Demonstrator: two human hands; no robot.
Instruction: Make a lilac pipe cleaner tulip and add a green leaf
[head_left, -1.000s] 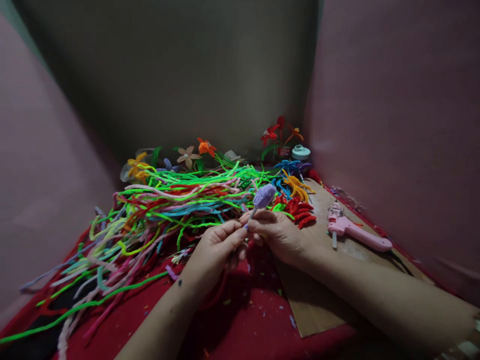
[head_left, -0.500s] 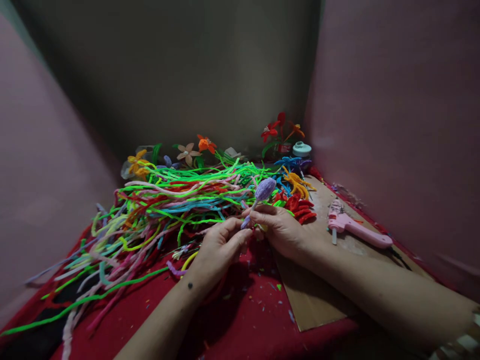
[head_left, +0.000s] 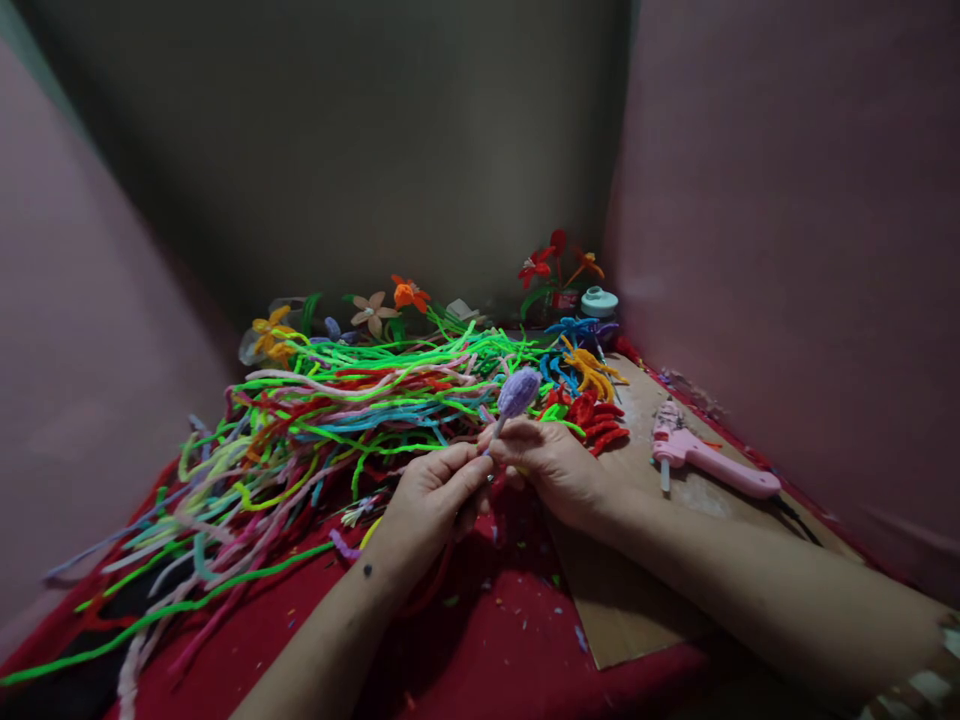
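Note:
Between both hands is a purple pipe-cleaner bud on a thin pale purple stem, tilted up and to the right. My left hand pinches the lower end of the stem between thumb and fingers. My right hand is closed on the same stem just below the bud, its fingertips meeting those of the left. The stem's lowest part is hidden by the fingers. Behind the hands lies a heap of coloured pipe cleaners, mostly bright green, pink, red and blue.
A pink glue gun lies on a brown board at the right. Red petal pieces and orange ones lie beyond my right hand. Finished flowers and a pale blue lid stand by the wall. Scraps dot the red cloth.
The purple bud has come slightly lower and to the left. The curled purple piece that showed at the left fingertips is now mostly hidden behind the fingers.

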